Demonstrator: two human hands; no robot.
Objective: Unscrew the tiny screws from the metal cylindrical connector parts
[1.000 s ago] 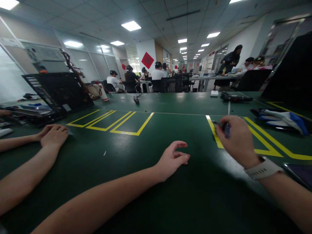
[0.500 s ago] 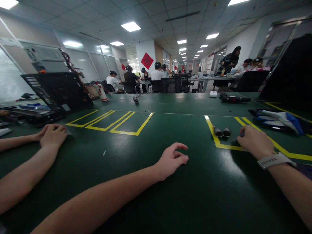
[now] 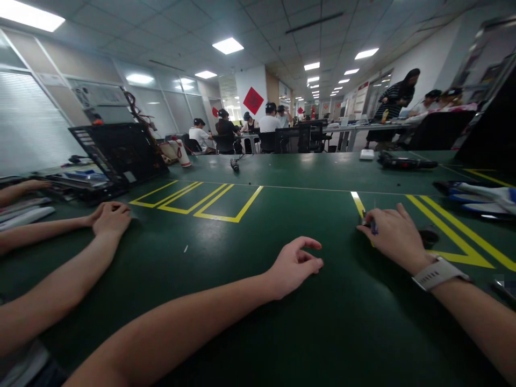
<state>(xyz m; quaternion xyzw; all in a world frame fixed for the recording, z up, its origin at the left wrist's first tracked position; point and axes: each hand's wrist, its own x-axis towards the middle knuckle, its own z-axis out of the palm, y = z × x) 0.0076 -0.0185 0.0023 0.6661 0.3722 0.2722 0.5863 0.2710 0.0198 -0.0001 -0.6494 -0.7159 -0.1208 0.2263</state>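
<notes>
My left hand (image 3: 296, 266) rests on the green table (image 3: 258, 333) near the middle, fingers apart and curved, holding nothing. My right hand (image 3: 393, 236), with a pale watch band (image 3: 439, 273) at the wrist, is over the yellow-taped area at the right. Its thumb and fingers close on a small dark blue item (image 3: 374, 226), mostly hidden and too small to name. A dark round metal part (image 3: 429, 236) shows just behind that hand, partly covered by it.
A co-worker's clasped hands (image 3: 112, 217) lie on the table at the left. Yellow tape outlines (image 3: 217, 217) mark the tabletop. Blue-and-white gloves (image 3: 484, 199) are at the far right, a black tool (image 3: 405, 162) behind, and a black panel (image 3: 121, 156) at the back left.
My right hand has moved left, from beside the two round metal parts to over them, now covering most of them. The view has shifted slightly left. My left hand keeps its pose.
</notes>
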